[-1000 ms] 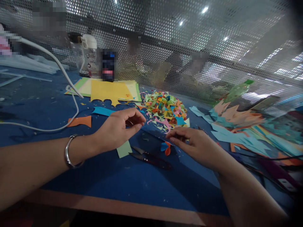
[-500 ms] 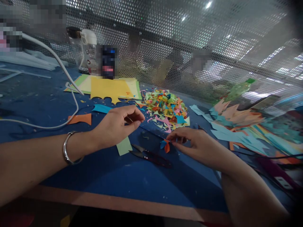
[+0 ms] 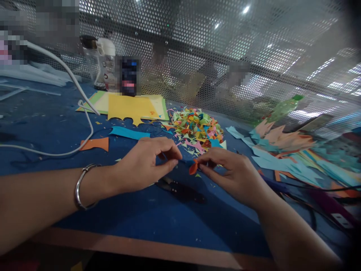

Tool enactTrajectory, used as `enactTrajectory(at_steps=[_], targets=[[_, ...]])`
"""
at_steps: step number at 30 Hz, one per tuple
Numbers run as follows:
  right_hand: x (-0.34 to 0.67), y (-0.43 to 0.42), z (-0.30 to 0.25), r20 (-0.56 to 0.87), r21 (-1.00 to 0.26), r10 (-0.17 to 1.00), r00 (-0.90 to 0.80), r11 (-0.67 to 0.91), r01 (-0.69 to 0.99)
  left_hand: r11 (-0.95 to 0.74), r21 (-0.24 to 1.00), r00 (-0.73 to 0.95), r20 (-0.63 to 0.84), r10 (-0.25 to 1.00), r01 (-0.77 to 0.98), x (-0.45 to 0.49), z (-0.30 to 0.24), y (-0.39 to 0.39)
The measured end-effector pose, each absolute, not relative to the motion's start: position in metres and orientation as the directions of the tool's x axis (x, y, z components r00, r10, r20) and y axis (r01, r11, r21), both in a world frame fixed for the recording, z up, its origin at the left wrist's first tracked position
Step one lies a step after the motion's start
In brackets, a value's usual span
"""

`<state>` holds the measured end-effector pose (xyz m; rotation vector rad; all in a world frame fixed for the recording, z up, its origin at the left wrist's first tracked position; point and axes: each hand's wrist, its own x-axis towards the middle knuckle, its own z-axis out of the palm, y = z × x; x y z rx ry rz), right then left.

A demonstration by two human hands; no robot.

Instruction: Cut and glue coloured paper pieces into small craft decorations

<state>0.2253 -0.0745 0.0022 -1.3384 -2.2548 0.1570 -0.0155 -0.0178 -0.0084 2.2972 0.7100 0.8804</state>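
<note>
My right hand (image 3: 231, 169) pinches a small folded paper piece (image 3: 193, 168), orange in front with a little blue behind it, between thumb and forefinger. My left hand (image 3: 153, 160), a silver bangle on its wrist, is a short way to the left with thumb and forefinger closed together. What it grips, if anything, is too small to make out. Below both hands lies a pair of dark-handled thread snips (image 3: 184, 191), its blades partly hidden by my left hand. Just beyond that hand rests a blue paper strip (image 3: 129, 133).
A heap of colourful paper scraps (image 3: 197, 126) lies beyond my hands. Yellow and green paper sheets (image 3: 126, 106) and drink bottles (image 3: 107, 66) stand at the back left. A white cable (image 3: 60, 56) runs along the left; cut paper strips (image 3: 284, 160) spread at right.
My left hand has moved right and down, closer to my right hand, uncovering the blue strip and covering the pale green one. The orange paper piece has turned and shifted slightly left.
</note>
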Motion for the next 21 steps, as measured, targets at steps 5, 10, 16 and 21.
enactTrajectory(at_steps=[5,10,16,21], targets=[[0.214,-0.077,-0.002,0.485,-0.321,0.771,-0.413,0.596,0.736,-0.669,0.694,0.668,0.369,0.647,0.265,-0.014,-0.007,-0.024],[0.209,-0.078,-0.005,0.520,-0.287,0.738,-0.430,0.625,0.726,-0.610,0.745,0.658,0.319,0.682,0.271,-0.015,-0.008,-0.024],[0.205,-0.079,-0.005,0.527,-0.298,0.723,-0.447,0.650,0.699,-0.561,0.793,0.656,0.295,0.695,0.237,-0.014,-0.012,-0.021],[0.201,-0.080,-0.006,0.523,-0.302,0.710,-0.471,0.671,0.677,-0.593,0.771,0.660,0.322,0.679,0.234,-0.014,-0.011,-0.023]])
